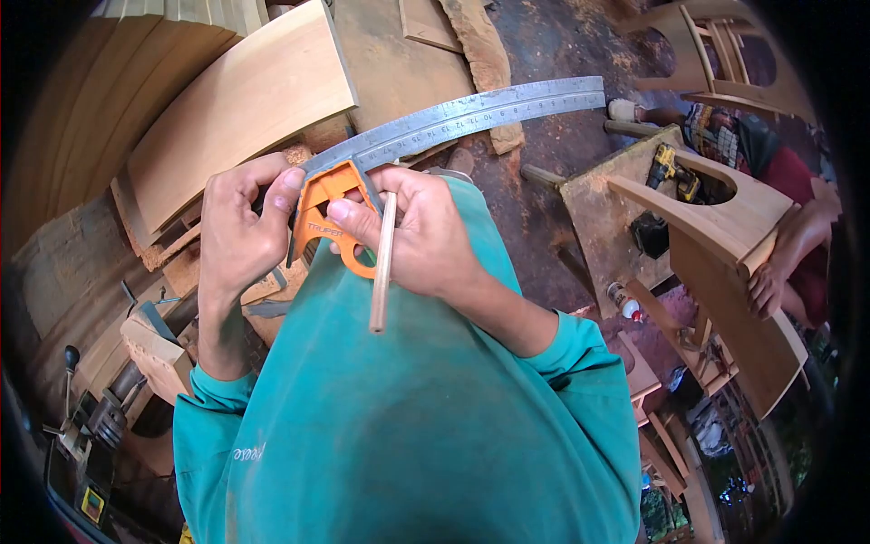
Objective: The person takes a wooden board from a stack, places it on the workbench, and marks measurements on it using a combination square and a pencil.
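Observation:
A combination square with an orange head (328, 204) and a long steel rule (480, 111) is held up in front of my chest. The rule reaches out to the right. My left hand (243, 218) is closed on the square's left side, its thumb by the rule's near end. With thumb and fingers, my right hand (419, 231) grips the head's right side. A slim wooden pencil (384, 272) is also tucked in the right hand, pointing down toward my body. The fingers behind the square are partly hidden.
A wide wooden board (240, 113) lies at the upper left beside stacked planks (77, 118). At right, a co-worker's hand (770, 288) rests on a curved wooden piece (734, 308), near a yellow drill (671, 170) on a worktable (589, 213). A lever-handled machine (91, 422) stands lower left.

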